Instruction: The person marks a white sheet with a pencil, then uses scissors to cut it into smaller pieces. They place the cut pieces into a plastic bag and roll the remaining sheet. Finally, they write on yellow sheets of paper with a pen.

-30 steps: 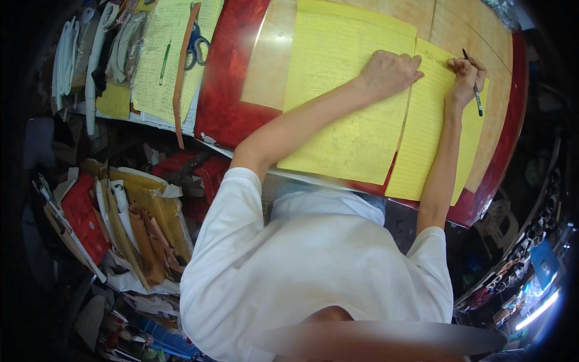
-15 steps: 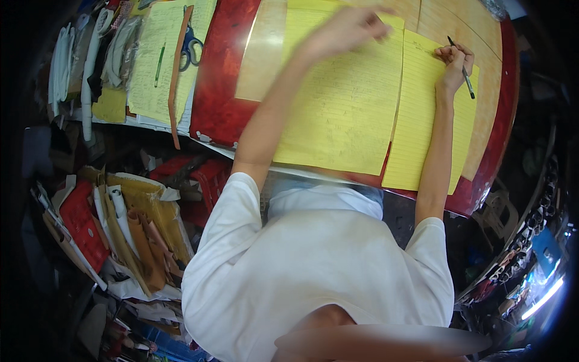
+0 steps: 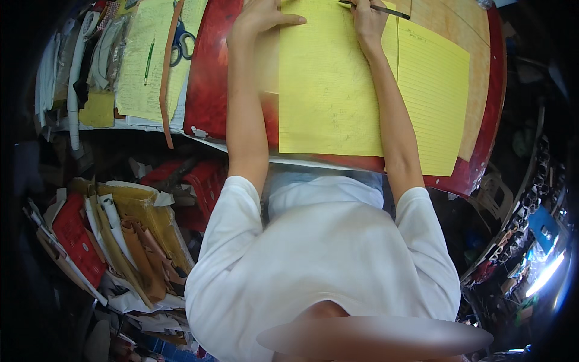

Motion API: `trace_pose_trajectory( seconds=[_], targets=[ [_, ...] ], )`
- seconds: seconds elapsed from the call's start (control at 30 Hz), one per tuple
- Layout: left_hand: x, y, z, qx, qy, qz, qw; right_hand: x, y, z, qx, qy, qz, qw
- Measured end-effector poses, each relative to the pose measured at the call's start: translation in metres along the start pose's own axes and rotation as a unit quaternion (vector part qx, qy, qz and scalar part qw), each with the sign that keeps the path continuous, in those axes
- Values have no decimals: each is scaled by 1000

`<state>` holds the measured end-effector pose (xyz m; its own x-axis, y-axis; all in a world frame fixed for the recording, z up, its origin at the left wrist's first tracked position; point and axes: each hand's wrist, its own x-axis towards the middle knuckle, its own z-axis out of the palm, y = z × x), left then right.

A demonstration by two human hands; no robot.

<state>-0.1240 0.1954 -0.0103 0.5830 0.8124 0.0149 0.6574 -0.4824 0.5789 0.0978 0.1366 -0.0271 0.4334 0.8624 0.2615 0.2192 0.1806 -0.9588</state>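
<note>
A yellow lined sheet (image 3: pixel 329 90) lies in front of me on the red-and-wood table (image 3: pixel 208 66); a second yellow lined sheet (image 3: pixel 434 96) sits to its right, with a little handwriting near its top. My right hand (image 3: pixel 369 21) is closed around a dark pen (image 3: pixel 395 12), over the upper part of the first sheet. Its pointed end aims left; whether it touches paper I cannot tell. My left hand (image 3: pixel 259 17) rests at the upper left of that sheet, thumb stretched onto it and apart from the fingers, which the picture's top edge partly cuts off.
Left of the table lie written yellow sheets (image 3: pixel 136 90) with a green pen (image 3: pixel 149 60), a brown strip (image 3: pixel 166 90) and dark blue scissors (image 3: pixel 181 45). Lower left, a red crate (image 3: pixel 78 235) stands beside folded papers and brown material (image 3: pixel 145 259). A pale plastic chair (image 3: pixel 494 196) is at right.
My right hand has moved left with the pen, from the right sheet onto the first one. My left hand has drawn back left to that sheet's edge, and the sheet has shifted slightly.
</note>
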Motion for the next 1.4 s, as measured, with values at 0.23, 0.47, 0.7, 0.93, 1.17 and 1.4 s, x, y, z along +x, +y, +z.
trace_pose_trajectory(
  seconds=[0.23, 0.47, 0.7, 0.93, 1.17, 1.4],
  targets=[
    [-2, -5, -3, 6, -28, -1, 1000, -4, -8, 0, -72, -52, -50, 995],
    [-4, -10, -10, -295, -49, -40, 953, -1, -7, -2, -41, -6, -49, 998],
    [-4, -12, -11, -322, -30, -16, 946, 8, -6, -17, 157, 35, 102, 982],
    [1, -9, -12, -198, 93, -77, 973, 19, -2, -26, 321, 70, 157, 931],
    [-2, 8, -19, -255, 107, -76, 958, 26, 9, -38, 410, 56, 132, 901],
    [2, 2, -17, -450, 86, -72, 886, 48, 3, -65, -1, 183, -121, 976]
  ],
)
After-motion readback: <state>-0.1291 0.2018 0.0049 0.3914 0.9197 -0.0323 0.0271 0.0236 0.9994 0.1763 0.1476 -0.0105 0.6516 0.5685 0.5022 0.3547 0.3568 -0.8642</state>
